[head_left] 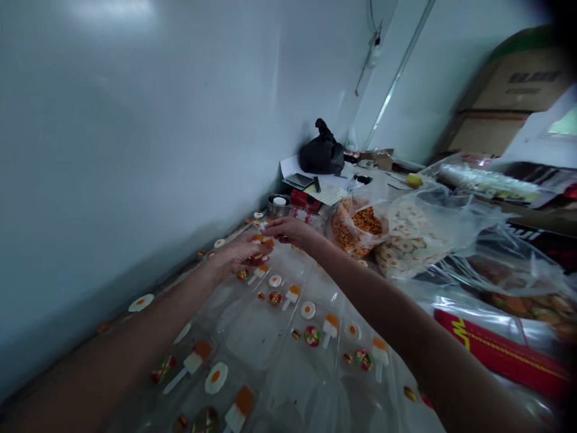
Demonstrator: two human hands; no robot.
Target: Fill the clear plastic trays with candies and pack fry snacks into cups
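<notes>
My left hand (247,249) is closed around several small orange-and-white ice-pop pieces (262,242). Close beside it, my right hand (288,230) has its fingertips pinched together at a small whitish bit that is too small to name. Both hands are over the far part of a surface covered with clear plastic trays (252,331). Little pieces lie there in repeated groups: an ice-pop piece (330,326), a fried-egg piece (308,310), a round red-and-green piece (312,336) and a tiny burger-like piece (296,334).
Right of my arms stand a plastic bag of orange pieces (354,231) and a bag of egg pieces (406,240). A metal bowl (278,207), papers (329,193) and a black bag (321,155) are farther back. A wall (157,120) borders the left; cardboard boxes (487,135) are stacked at right.
</notes>
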